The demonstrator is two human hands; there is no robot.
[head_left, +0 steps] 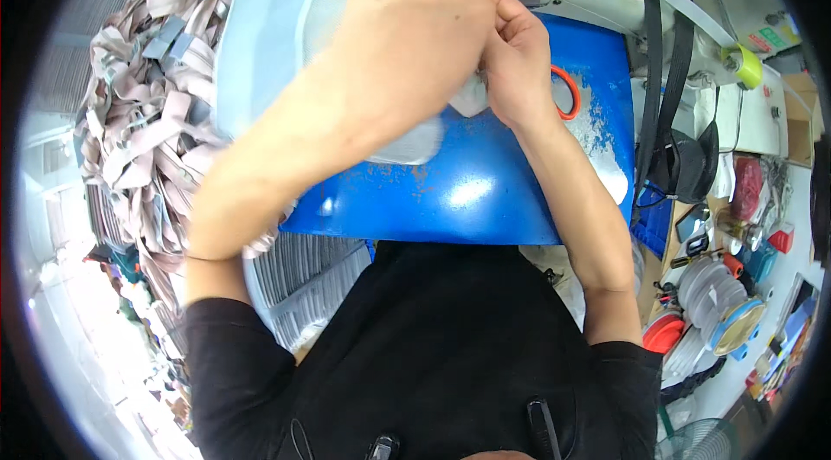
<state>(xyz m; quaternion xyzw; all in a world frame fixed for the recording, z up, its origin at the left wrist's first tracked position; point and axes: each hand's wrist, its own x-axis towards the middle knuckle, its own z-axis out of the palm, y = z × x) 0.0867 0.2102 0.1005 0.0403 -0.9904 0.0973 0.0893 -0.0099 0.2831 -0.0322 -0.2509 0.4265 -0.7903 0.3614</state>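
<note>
My left hand [437,14] reaches across to the sewing machine [597,1], its back turned up and its fingers hidden. Against it is my right hand [519,57], closed with thumb and fingers curled together; what they pinch is hidden. A small whitish piece of cloth [470,98] shows just below both hands; whether either one holds it cannot be made out. Under my left forearm lies pale blue-grey mesh fabric [270,19], blurred at its lower corner. An orange scissor-like handle loop [568,93] rests beside my right wrist.
The blue worktop [433,209] has worn patches. A large heap of pinkish-grey strips [156,122] rises at left, with stacked grey panels [307,283] below the worktop. Black straps [662,88] hang at right, near shelves with spools [710,291] and a fan [705,441].
</note>
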